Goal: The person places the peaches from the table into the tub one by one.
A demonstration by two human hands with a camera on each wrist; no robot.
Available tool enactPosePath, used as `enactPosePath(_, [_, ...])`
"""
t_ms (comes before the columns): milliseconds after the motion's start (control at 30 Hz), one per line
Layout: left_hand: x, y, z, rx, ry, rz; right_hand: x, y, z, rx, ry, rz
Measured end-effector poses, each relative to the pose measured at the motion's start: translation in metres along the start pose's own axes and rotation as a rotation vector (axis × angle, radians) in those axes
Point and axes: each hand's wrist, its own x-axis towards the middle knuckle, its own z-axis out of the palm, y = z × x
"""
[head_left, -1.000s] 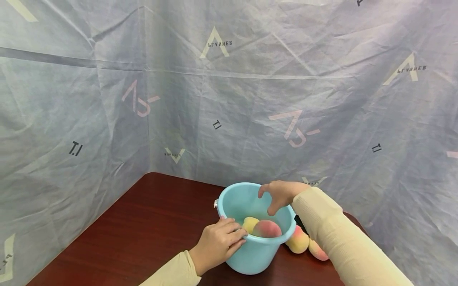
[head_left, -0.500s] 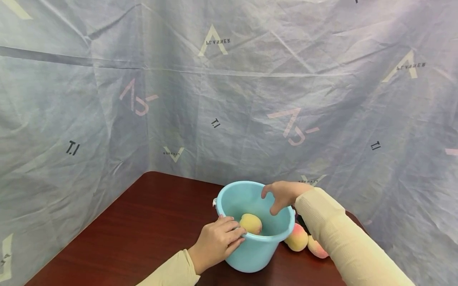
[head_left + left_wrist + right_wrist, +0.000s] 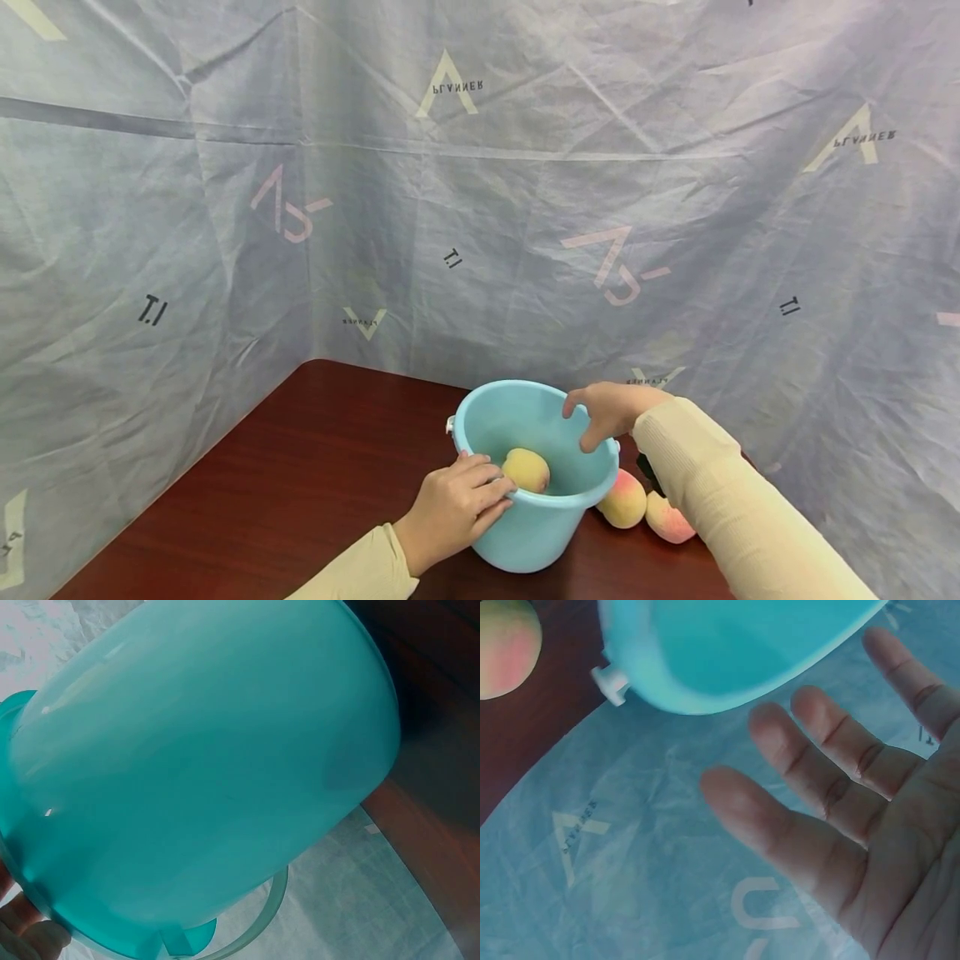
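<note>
A light blue bucket [image 3: 528,533] stands upright on the table, with a yellow peach [image 3: 527,469] visible inside it. The near wall hides part of the bucket's floor. My left hand [image 3: 457,510] grips the near-left rim, and its fingertips [image 3: 49,937] show at the rim in the left wrist view. Over the far-right rim hovers my right hand [image 3: 611,412], fingers spread, holding nothing; its palm side [image 3: 840,802] faces the camera in the right wrist view. Two pink-and-yellow peaches, a nearer one [image 3: 624,500] and another [image 3: 670,518], lie on the table right of the bucket.
The dark red wooden table [image 3: 300,467] reaches back to a grey printed cloth [image 3: 480,208] hanging behind and at the left. A pale bucket handle [image 3: 274,904] hangs from the bucket's side. The right sleeve [image 3: 720,483] passes over the table's right side.
A reddish peach seen in the bucket below the right hand one second ago has dropped out of sight. The right hand has drifted right, towards the rim. The left hand stays put.
</note>
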Motion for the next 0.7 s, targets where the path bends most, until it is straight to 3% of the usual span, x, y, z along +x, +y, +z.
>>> enactPosePath(167, [0.0,0.0,0.0,0.018,0.022,0.027,-0.003,0.015,0.001,-0.056,0.027,-0.048])
enactPosePath(500, [0.001,-0.001,0.0,0.007,0.013,0.017,-0.009,0.056,0.017,-0.008,0.133,-0.171])
enactPosePath(700, [0.0,-0.001,0.0,0.021,0.026,0.034,-0.01,0.071,0.027,0.02,0.162,-0.14])
